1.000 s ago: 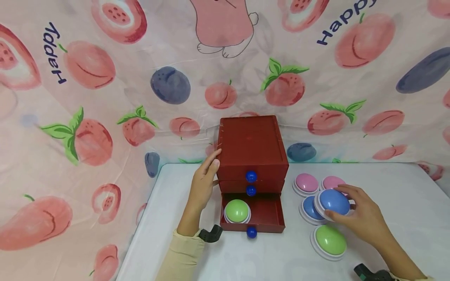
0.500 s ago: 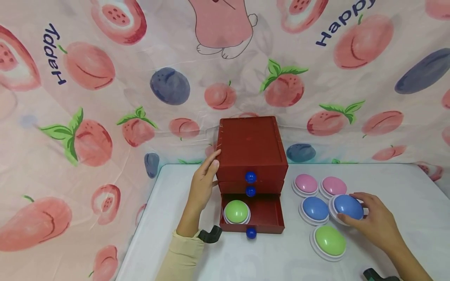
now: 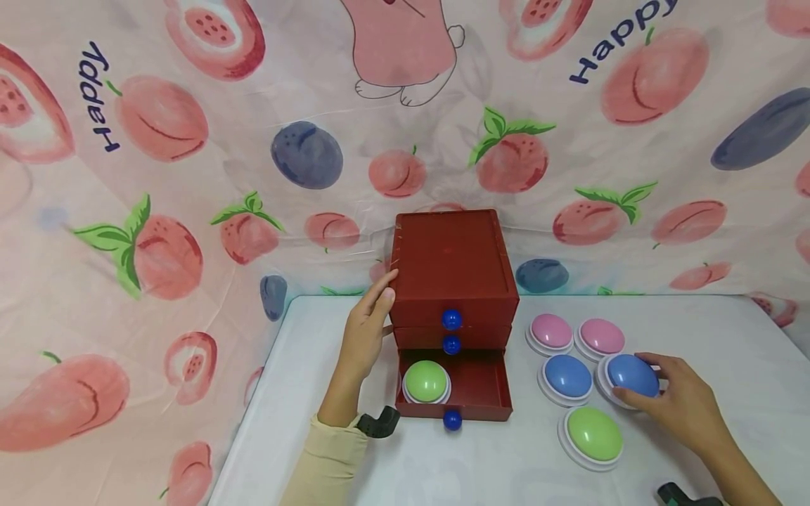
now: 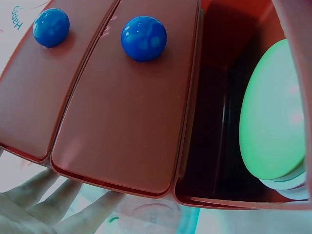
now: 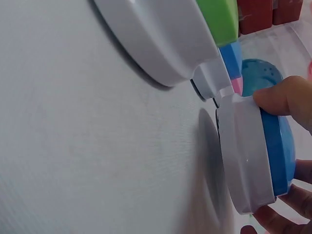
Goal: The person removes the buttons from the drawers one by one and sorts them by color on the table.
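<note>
My right hand (image 3: 683,404) holds a blue-domed push button (image 3: 633,376) by its white base, thumb on the near side and fingers on the far side. In the right wrist view that button (image 5: 253,153) is tilted close over the white tabletop, its shadow beside it. My left hand (image 3: 365,337) rests with fairly straight fingers against the left side of a dark red drawer cabinet (image 3: 451,256). The cabinet's bottom drawer (image 3: 481,379) is pulled out. Inside it, at the left, sits a green push button (image 3: 426,381), also seen partly in the left wrist view.
Right of the cabinet stand two pink push buttons, one left (image 3: 551,330) and one right (image 3: 601,336), a second blue button (image 3: 567,376) and a green button (image 3: 593,433). Blue knobs mark the drawers, the lowest knob (image 3: 452,420) jutting forward. A fruit-print cloth (image 3: 354,140) hangs behind.
My right hand has carried the blue button rightward and down, from overlapping the other blue button to a spot right of it. My left hand has stayed at the cabinet.
</note>
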Available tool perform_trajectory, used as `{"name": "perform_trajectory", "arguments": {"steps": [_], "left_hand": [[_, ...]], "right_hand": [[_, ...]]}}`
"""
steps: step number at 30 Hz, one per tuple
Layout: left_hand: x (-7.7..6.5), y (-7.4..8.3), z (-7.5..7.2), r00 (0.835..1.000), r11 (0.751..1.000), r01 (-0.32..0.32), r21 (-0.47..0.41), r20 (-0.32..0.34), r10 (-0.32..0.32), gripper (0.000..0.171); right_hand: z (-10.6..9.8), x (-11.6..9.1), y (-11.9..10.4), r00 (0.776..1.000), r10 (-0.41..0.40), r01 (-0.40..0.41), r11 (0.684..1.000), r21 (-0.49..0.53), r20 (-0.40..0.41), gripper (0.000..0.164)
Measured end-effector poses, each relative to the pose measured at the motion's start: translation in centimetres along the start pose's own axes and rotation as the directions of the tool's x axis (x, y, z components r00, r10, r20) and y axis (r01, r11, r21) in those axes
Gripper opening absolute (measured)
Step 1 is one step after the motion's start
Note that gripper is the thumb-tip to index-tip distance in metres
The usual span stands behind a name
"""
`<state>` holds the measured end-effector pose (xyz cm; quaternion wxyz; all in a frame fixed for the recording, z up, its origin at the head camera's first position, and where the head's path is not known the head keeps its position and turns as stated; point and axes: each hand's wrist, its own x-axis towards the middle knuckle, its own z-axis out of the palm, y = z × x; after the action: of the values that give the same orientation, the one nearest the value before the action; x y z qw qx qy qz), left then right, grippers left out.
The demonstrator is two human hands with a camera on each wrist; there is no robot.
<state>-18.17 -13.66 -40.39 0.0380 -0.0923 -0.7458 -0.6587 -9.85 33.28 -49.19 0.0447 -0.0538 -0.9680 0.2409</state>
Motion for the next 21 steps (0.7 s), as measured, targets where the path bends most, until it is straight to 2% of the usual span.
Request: {"name": "perform_trajectory", "arguments": {"steps": [21], "left_hand": [[0.02,-0.09,0.01,1.0,1.0,-0.001,0.003,-0.003,0.001,0.042]], "right_hand": [[0.05,0.07,-0.03,0.995,0.015,-0.013,1.0,-0.017,0.101,0.099]]}}
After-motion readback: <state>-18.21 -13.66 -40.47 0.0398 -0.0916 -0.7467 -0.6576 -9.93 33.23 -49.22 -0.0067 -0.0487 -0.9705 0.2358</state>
